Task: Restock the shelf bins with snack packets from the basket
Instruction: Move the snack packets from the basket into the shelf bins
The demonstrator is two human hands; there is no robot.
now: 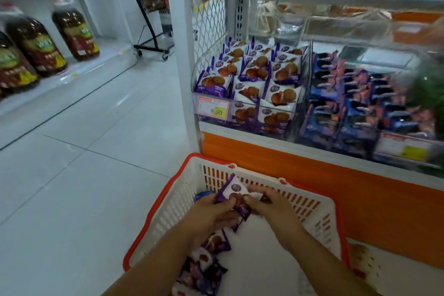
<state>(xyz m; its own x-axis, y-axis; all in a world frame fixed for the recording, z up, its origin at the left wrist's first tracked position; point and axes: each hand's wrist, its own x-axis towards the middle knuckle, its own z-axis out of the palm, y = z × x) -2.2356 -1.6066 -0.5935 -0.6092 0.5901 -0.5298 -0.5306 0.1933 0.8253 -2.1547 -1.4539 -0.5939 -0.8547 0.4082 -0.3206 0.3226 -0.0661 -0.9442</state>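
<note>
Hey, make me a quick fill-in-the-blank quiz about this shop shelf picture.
The left hand and right hand together hold a snack packet above the white ____.
The price tag on the purple-packet bin reads ____.
The neighbouring bin on its right holds ____ packets.
Missing words: basket; 9.90; blue.

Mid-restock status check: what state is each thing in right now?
left hand, grips the purple packet
right hand, pinches the same packet
purple packet, held inside the basket by both hands
basket, on the floor, loose packets lying inside
purple-packet bin, nearly full
blue-packet bin, stocked, blurred
</note>
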